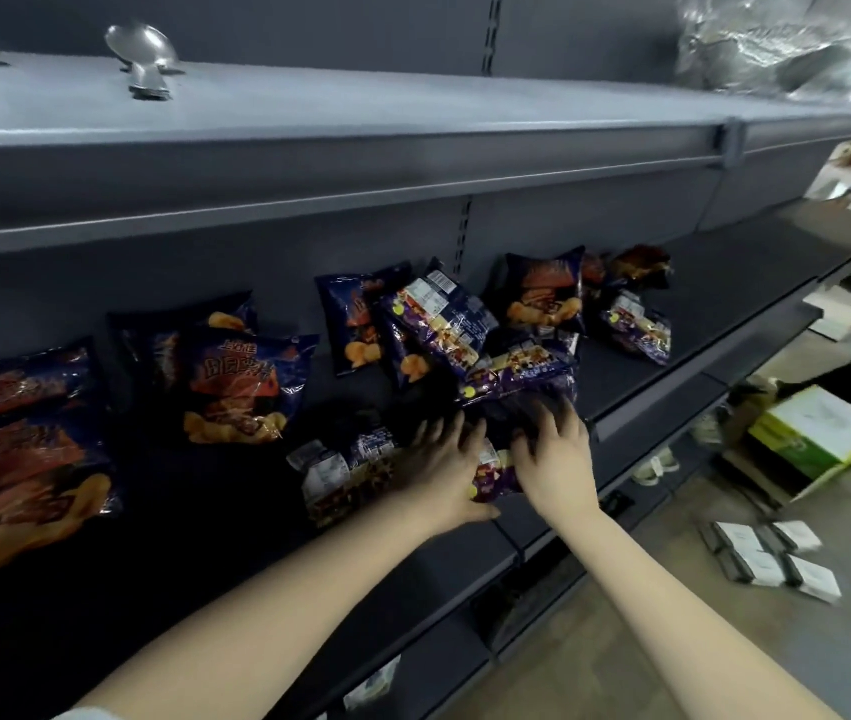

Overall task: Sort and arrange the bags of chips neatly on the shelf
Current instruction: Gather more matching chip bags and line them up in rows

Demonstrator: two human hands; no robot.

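One green-and-white carton stands on the floor to the right of the purple bag, and what it holds does not show; the dark shelf is the other holder, bearing the purple bag near its front edge amid a loose scatter of chip bags. The left hand lies on the purple bag's left half, fingers spread and fairly straight, thumb along its near edge; the right hand covers its right half, fingers spread and bent downward, the tips blurred, so whether they pinch the foil cannot be told.

Just left of the purple bag lies a face-down bag, white label panels upward; farther left lie four large blue bags, overlapping in pairs; behind the purple bag small blue bags and more purple ones are heaped at odd angles; behind and to its right one small blue bag leans toward the back panel.

All the foil is glossy; the blue bags picture orange chips under big orange characters, too blurred to read; the purple bag carries a yellow dot and mixed bright print; the label text is too small to read.

High above the purple bag, on the upper shelf, rests a metal ladle.
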